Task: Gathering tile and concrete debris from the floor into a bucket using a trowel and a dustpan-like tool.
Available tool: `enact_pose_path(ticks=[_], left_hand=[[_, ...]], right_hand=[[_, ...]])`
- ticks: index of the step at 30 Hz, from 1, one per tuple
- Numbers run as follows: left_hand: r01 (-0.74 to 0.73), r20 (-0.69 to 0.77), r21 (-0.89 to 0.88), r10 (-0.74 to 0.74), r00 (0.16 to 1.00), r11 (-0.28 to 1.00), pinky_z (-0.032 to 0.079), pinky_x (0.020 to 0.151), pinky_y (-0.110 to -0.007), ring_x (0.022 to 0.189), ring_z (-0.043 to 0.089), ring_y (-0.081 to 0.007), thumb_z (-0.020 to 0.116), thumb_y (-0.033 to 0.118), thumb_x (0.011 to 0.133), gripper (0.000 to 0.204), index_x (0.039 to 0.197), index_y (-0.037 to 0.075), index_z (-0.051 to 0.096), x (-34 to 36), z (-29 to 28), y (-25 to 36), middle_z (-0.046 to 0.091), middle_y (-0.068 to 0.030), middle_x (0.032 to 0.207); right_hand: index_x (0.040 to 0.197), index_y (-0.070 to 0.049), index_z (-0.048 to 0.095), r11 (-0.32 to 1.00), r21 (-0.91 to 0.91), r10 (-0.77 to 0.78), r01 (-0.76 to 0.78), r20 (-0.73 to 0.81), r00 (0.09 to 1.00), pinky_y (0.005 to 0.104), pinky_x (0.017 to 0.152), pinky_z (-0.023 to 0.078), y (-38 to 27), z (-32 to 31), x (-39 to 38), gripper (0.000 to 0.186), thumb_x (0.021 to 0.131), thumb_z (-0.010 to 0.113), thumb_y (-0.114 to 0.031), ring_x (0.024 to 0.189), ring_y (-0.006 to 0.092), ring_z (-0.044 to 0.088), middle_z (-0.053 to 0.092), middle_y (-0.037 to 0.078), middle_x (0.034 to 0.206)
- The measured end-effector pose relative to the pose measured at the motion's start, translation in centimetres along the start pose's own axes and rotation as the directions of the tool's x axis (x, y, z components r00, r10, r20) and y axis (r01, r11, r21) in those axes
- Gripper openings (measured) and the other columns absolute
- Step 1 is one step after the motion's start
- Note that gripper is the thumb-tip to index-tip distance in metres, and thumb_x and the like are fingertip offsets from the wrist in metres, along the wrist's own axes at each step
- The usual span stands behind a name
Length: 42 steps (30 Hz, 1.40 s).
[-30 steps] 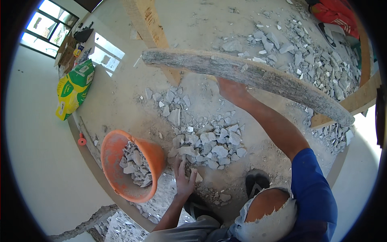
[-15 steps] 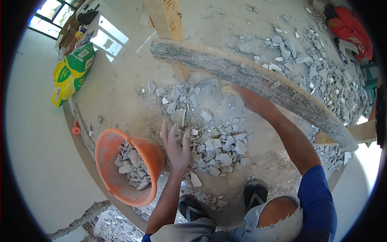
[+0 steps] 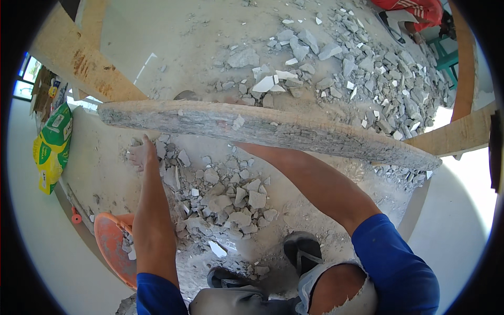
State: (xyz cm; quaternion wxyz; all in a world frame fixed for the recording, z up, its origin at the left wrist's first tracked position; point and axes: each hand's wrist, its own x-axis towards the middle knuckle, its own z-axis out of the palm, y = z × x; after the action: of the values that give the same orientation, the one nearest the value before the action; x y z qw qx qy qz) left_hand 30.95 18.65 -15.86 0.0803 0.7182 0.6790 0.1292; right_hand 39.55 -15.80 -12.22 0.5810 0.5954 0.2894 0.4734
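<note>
My left hand (image 3: pixel 140 155) reaches to the left edge of a pile of broken concrete (image 3: pixel 226 202), fingers apart; whether it touches a piece I cannot tell. My right forearm (image 3: pixel 310 184) runs under a long, rough, bark-edged plank (image 3: pixel 273 128), which hides that hand, so I cannot see its grip. A dull rounded thing (image 3: pixel 186 95), too hidden to name, shows just beyond the plank. An orange bucket (image 3: pixel 107 247) holding rubble stands beside my left forearm.
Timber posts (image 3: pixel 79 58) and rails (image 3: pixel 457 131) frame the plank. More rubble (image 3: pixel 367 68) spreads beyond it, near a person in red (image 3: pixel 409 13) and a green stool (image 3: pixel 446 60). A green-and-yellow sack (image 3: pixel 52 147) lies by the left wall.
My left hand has moved forward and left, from beside the bucket to beyond it. My right hand is further hidden by the plank. The view has shifted, showing more far-side rubble.
</note>
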Motion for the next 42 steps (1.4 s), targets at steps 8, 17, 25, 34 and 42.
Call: enact_pose_path(ticks=[8, 17, 25, 34, 42], left_hand=[[-0.560, 0.432, -0.277, 0.622, 0.653, 0.781, 0.043, 0.105, -0.045, 0.127, 0.054, -0.0356, 0.067, 0.043, 0.090, 0.063, 0.136, 0.001, 0.058, 3.4, 0.7, -1.8, 0.056, -0.0204, 0.138], [-0.788, 0.202, -0.246, 0.825, 0.527, 0.564, 0.035, 0.110, -0.046, 0.128, 0.051, -0.0333, 0.063, 0.039, 0.092, 0.049, 0.133, 0.012, 0.061, -12.8, -5.5, -3.0, 0.060, -0.0134, 0.132], [-0.677, 0.584, -0.464, 0.772, 0.252, 0.572, 0.032, 0.111, -0.049, 0.131, 0.048, -0.0349, 0.057, 0.033, 0.095, 0.036, 0.124, 0.015, 0.066, -18.7, -10.2, -9.6, 0.058, -0.0104, 0.137], [-0.708, 0.178, -0.447, 0.830, 0.528, 0.546, 0.027, 0.116, -0.052, 0.142, 0.035, -0.0414, 0.063, 0.036, 0.095, 0.055, 0.137, 0.001, 0.055, -19.6, -13.9, -19.5, 0.047, -0.0231, 0.148], [-0.587, 0.303, -0.505, 0.767, 0.566, 0.632, 0.029, 0.111, -0.049, 0.132, 0.044, -0.0334, 0.074, 0.050, 0.083, 0.058, 0.130, 0.016, 0.065, -26.1, -14.1, -18.4, 0.055, -0.0125, 0.132]], right_hand=[[0.141, -0.007, 0.051, 0.595, 0.751, 0.318, -0.287, 0.108, 0.942, 0.0465, 0.108, 0.045, -2.1, -2.7, -0.4, 0.048, 0.098, 0.053, -0.028, 0.122, 0.0279, 0.055, 0.058, 0.013, 0.130], [0.147, -0.016, 0.049, -0.397, 0.392, -0.665, -0.830, 0.500, 0.554, 0.0484, 0.101, 0.046, 10.0, 0.3, -12.0, 0.065, 0.088, 0.069, -0.033, 0.118, 0.0399, 0.060, 0.064, 0.022, 0.126], [0.129, -0.001, 0.056, -0.542, 0.515, -0.560, -0.664, 0.368, 0.742, 0.0502, 0.083, 0.054, 15.6, -7.4, -15.6, 0.050, 0.088, 0.067, -0.028, 0.092, 0.0427, 0.068, 0.067, 0.025, 0.102], [0.124, 0.005, 0.061, -0.559, 0.270, -0.522, -0.784, 0.620, 0.586, 0.0478, 0.080, 0.053, 16.8, -10.1, -25.9, 0.049, 0.085, 0.072, -0.022, 0.089, 0.0453, 0.068, 0.069, 0.028, 0.098], [0.121, 0.008, 0.060, -0.695, 0.322, -0.539, -0.643, 0.359, 0.762, 0.0487, 0.084, 0.052, 16.0, -17.0, -18.8, 0.050, 0.087, 0.070, -0.027, 0.089, 0.0468, 0.067, 0.067, 0.031, 0.095]])
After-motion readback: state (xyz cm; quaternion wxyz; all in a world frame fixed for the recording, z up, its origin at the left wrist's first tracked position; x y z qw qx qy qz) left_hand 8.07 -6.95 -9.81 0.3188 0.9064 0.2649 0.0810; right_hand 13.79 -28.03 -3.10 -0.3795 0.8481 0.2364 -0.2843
